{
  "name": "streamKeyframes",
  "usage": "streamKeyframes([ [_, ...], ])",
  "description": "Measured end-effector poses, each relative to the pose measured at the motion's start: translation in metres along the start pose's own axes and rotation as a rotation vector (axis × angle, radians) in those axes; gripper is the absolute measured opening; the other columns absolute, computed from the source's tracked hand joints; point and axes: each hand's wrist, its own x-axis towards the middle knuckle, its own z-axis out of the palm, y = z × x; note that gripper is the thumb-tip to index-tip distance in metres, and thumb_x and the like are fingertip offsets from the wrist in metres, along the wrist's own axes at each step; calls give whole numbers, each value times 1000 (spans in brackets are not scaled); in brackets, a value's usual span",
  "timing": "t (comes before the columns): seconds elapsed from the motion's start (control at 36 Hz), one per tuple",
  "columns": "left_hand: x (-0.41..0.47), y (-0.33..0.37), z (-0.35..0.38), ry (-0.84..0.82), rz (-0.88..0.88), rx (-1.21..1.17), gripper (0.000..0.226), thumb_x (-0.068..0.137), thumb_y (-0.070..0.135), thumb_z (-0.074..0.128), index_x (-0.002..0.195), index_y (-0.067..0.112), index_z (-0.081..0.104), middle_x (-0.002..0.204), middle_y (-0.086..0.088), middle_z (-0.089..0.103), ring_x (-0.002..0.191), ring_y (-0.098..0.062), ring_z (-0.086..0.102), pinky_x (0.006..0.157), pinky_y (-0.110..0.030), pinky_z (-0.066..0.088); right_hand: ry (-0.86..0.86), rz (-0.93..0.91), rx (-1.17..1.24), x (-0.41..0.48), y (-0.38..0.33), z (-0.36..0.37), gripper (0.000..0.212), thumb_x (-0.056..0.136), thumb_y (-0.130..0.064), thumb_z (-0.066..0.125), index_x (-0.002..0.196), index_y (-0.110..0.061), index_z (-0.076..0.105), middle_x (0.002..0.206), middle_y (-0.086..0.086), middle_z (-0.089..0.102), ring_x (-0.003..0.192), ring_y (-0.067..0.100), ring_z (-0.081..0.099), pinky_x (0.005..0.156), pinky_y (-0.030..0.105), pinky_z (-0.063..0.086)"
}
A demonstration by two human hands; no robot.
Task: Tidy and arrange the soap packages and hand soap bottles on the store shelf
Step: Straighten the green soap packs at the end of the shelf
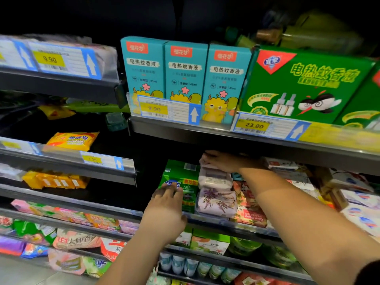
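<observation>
Two soap packs lie in a stack on the shelf (207, 218), the upper pack (213, 178) on the lower pack (218, 202), which has a lavender print. The stack stands between a green box (185, 171) on its left and a red pack (250, 210) on its right, and it touches both.

The right hand (221, 161) lies on top of the upper pack, just under the shelf board above. Its fingers reach to the left edge of the pack, but I cannot tell if they close around it or only press down. The left hand (165, 206) is open, and its straight fingertips (170, 189) touch the front of the green box without taking hold.

I judge that the packs are light and rather soft. The wrapping looks like a thin glossy film with rounded corners, so it may be slippery and one pack can slide off the other. The soap inside should be firm, so the packs will not crush easily. A good hold is across the short sides, with the thumb on one side and the fingers on the other. To square the stack, a flat push on the front face should be enough. The green box seems stiff carton, and a push near its bottom will tip it less.
</observation>
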Motion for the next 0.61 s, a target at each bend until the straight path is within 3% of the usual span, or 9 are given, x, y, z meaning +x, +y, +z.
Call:
streamKeyframes([
  [0.11, 3, 0, -12, -23, -23, -79, 65, 98, 44, 49, 156, 25, 25, 162, 1, 23, 147, -24, 23, 118, -33, 26, 107, 13, -145, -35, -1, -13, 60, 102, -55, 40, 152, -23, 36, 154, 0, 41, 140, 23, 39, 103, 25, 29],
  [0.25, 16, 0, -29, -45, -82, -151, 53, 98, 46, 49, 147, 29, 44, 157, 1, 36, 146, -20, 28, 115, -33, 34, 154, 7, -299, -87, 17, -19, 52, 96, -57, 50, 144, -35, 46, 144, 0, 54, 124, 24, 54, 91, 29, 45],
  [0.39, 23, 42, -46, 61, -6, -80, 34, 97, 44, 47, 125, 31, 61, 132, 5, 58, 114, -22, 56, 91, -33, 50, 228, 49, -354, -148, 53, -22, 45, 95, -57, 52, 136, -40, 53, 124, -2, 67, 111, 23, 63, 80, 33, 50],
  [0.47, 28, 84, -52, 81, 101, -130, 31, 97, 42, 48, 119, 27, 64, 125, 1, 64, 115, -27, 57, 91, -36, 51, 344, 31, -364, -183, 85, -29, 38, 91, -60, 54, 122, -39, 63, 109, -9, 68, 110, 22, 62, 83, 37, 47],
  [0.61, 33, 169, -54, 12, 212, -130, 40, 99, 48, 45, 138, 40, 45, 125, 5, 65, 110, -25, 61, 80, -30, 47, 437, 130, -323, -236, 146, -47, 49, 88, -66, 48, 124, -37, 64, 126, -6, 65, 120, 24, 56, 98, 49, 45],
])
